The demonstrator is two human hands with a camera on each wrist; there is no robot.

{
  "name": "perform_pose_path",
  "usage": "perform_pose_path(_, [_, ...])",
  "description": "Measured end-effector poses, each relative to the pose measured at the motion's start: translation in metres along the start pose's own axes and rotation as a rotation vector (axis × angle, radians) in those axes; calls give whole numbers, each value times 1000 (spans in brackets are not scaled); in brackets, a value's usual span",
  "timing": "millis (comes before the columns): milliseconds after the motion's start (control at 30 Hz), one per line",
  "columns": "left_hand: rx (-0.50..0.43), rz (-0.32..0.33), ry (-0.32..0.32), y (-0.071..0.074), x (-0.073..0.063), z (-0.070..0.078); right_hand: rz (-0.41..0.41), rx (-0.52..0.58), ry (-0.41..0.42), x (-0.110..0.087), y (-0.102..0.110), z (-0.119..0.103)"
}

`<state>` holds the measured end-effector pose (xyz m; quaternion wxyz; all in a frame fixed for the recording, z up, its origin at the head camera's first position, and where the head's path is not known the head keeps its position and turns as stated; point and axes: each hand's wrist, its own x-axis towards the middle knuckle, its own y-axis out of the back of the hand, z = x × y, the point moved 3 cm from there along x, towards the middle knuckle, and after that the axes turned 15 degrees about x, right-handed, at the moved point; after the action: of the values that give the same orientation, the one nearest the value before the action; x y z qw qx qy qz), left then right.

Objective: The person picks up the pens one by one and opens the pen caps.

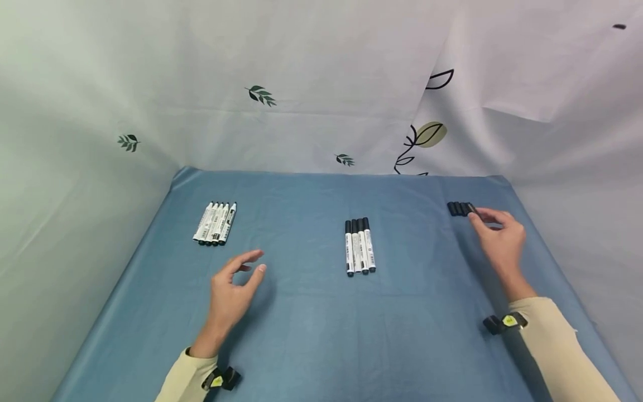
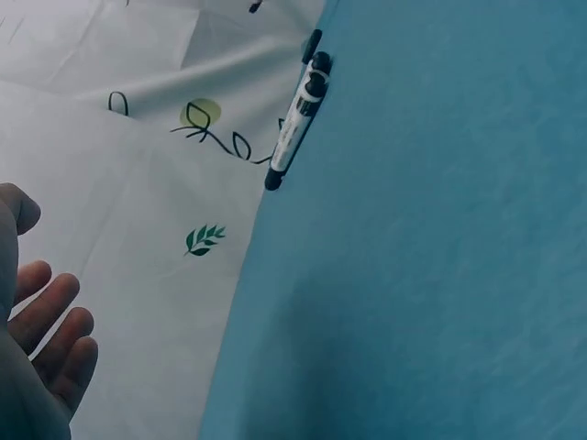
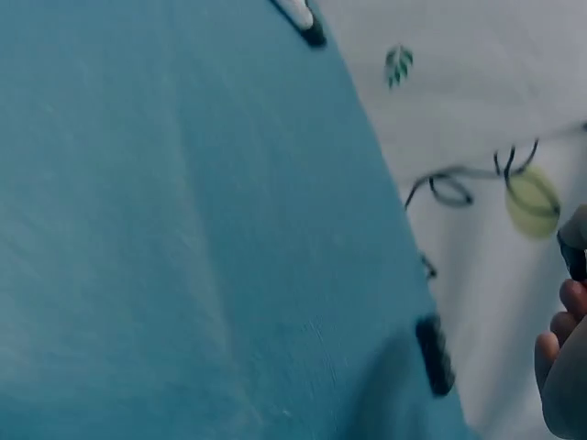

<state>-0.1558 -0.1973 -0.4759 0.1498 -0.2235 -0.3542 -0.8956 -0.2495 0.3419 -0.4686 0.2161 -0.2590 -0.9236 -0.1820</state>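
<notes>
My right hand (image 1: 502,237) pinches a small black marker cap (image 3: 573,257) between thumb and fingers. It is at the right end of a row of black caps (image 1: 457,209) lying side by side near the back right of the table. My left hand (image 1: 233,293) hovers over the cloth with fingers loosely bent and thumb apart, holding nothing; in the left wrist view its fingers (image 2: 57,312) show at the left edge. Beyond it at the back left lie several uncapped white markers (image 1: 216,223), tips pointing away. Between the hands, several black-capped white markers (image 1: 360,247) lie in a row.
A blue cloth (image 1: 311,335) covers the table. White fabric (image 1: 311,134) printed with leaves hangs behind it and along both sides. Each sleeve carries a strapped-on black wrist camera, one on the left (image 1: 228,378) and one on the right (image 1: 494,325).
</notes>
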Motion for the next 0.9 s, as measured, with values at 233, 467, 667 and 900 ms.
perform_pose_path(233, [-7,-8,-19,-3,-12,2,37,-107,-150,27,2,31])
perform_pose_path(467, [-21,-16,9,-1,-13,5,39,-156,-199,41,4,54])
perform_pose_path(667, [-18,-17,14,-1,-12,7,28,-203,-235,46,6,67])
perform_pose_path(900, [-25,-4,-16,-2,-11,9,26,-192,-266,48,7,78])
